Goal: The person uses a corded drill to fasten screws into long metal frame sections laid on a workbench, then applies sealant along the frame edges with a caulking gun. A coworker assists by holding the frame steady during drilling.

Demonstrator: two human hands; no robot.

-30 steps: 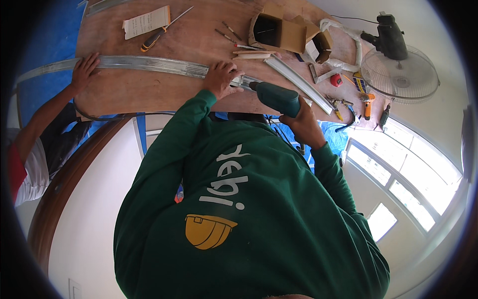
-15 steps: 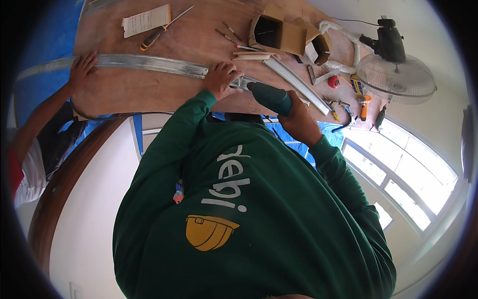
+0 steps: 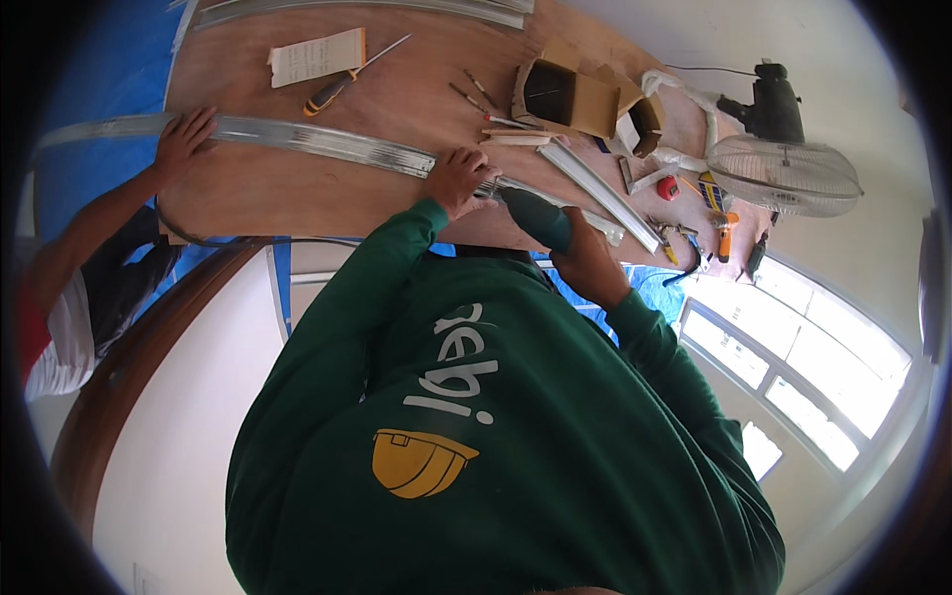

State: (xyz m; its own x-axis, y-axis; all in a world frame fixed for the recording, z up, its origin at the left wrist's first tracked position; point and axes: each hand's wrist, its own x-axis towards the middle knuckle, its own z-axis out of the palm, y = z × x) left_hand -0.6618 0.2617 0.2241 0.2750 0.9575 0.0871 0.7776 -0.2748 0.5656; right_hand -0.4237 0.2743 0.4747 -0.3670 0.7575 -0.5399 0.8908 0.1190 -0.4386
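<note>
A long silvery metal channel (image 3: 317, 142) runs across the wooden table. My left hand (image 3: 458, 181) is closed around it near its right part, fingers pressed over the edge. In my right hand (image 3: 592, 260) is a dark green power drill (image 3: 535, 218), gripped at the rear with its nose pointing left. The drill's nose meets the channel close beside my left fingers; the exact contact of its tip is too small to tell. Farther left, another person's hand (image 3: 185, 141) lies on the same channel.
A screwdriver (image 3: 327, 94) and a paper note (image 3: 317, 58) lie behind the channel. Cardboard boxes (image 3: 590, 102), a white metal strip (image 3: 600, 193), a red tape measure (image 3: 667, 187) and an orange-handled tool (image 3: 728, 233) occupy the right side. A fan (image 3: 783, 174) stands beyond.
The view has shifted, so the table appears lower and farther right. Relative to the channel, the drill's nose has come slightly left, nearer my left hand. Both hands keep their grip.
</note>
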